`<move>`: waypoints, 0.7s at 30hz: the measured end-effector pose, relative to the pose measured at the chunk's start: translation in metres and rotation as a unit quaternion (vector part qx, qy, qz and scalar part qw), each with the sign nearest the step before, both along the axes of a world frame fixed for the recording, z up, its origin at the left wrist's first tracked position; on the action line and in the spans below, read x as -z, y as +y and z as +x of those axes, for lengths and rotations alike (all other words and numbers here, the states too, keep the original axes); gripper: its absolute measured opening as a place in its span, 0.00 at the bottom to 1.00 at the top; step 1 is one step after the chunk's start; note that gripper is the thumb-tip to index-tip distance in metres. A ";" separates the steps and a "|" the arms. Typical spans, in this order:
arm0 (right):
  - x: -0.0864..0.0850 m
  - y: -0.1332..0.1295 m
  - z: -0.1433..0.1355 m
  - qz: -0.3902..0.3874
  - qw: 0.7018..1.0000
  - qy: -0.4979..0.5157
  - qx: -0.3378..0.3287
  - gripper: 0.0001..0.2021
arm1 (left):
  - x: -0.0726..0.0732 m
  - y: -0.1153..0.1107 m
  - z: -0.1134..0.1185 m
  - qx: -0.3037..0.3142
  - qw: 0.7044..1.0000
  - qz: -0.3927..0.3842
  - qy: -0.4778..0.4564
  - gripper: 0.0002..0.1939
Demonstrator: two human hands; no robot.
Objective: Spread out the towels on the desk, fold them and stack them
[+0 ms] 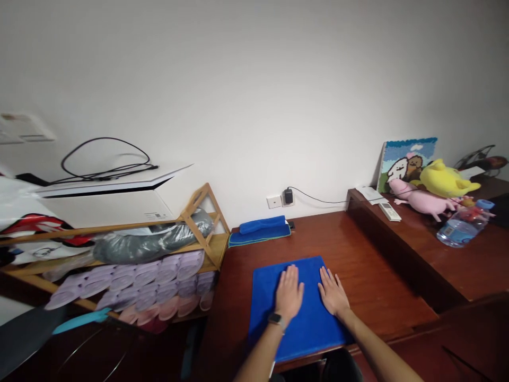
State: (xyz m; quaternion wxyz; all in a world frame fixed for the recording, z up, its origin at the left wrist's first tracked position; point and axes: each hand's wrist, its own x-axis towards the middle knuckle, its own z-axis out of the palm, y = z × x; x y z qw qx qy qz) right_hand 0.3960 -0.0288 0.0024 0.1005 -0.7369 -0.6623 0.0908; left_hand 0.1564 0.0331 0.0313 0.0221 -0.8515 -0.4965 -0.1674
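A blue cloth [306, 313] lies spread out near the front edge of the brown wooden desk [322, 239]. My left hand [289, 294] rests palm down on the cloth's middle, fingers stretched out, a watch on its wrist. Palm down too, my right hand [333, 293] lies at the cloth's right edge with its fingers slightly spread. Neither hand holds anything. Toward the wall, a rolled blue cloth [262, 225] sits on a folded blue cloth with a green edge [259, 237].
On the left stands a wooden rack [202, 233] with lilac slippers [167, 268] and a white box [111, 204]. A higher desktop [421, 239] on the right bears a water bottle [463, 225], plush toys [421, 199] and a remote [389, 211]. A charger [288, 196] is plugged into the wall.
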 end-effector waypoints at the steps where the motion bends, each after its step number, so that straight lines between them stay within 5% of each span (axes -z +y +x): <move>1: 0.001 -0.001 0.001 -0.002 1.000 -0.002 -0.004 0.33 | 0.002 -0.013 0.027 0.032 0.999 -0.008 -0.006 0.32; 4: 0.001 -0.003 0.003 -0.012 0.999 -0.014 -0.029 0.32 | 0.013 -0.047 0.095 0.071 0.995 -0.065 -0.021 0.32; 6: 0.000 -0.003 0.003 -0.015 0.999 -0.017 -0.033 0.31 | 0.020 -0.057 0.108 0.060 0.993 -0.095 -0.024 0.32; 9: -0.002 -0.004 0.002 -0.015 1.000 -0.007 -0.014 0.32 | 0.025 -0.050 0.063 0.017 0.995 -0.096 -0.015 0.32; 13: -0.005 -0.002 -0.001 -0.014 1.000 -0.004 -0.004 0.33 | 0.025 -0.029 -0.056 -0.111 0.991 -0.074 0.018 0.31; 15: -0.007 0.000 -0.001 -0.019 1.000 -0.008 -0.001 0.32 | 0.025 -0.024 -0.098 -0.130 0.989 -0.065 0.026 0.30; 17: -0.011 0.001 -0.001 -0.030 0.999 -0.011 -0.001 0.32 | 0.025 -0.022 -0.116 -0.137 0.988 -0.066 0.031 0.31; 21: -0.012 -0.012 -0.001 -0.019 1.000 -0.012 0.008 0.33 | 0.026 -0.025 -0.108 -0.151 0.985 -0.070 0.034 0.32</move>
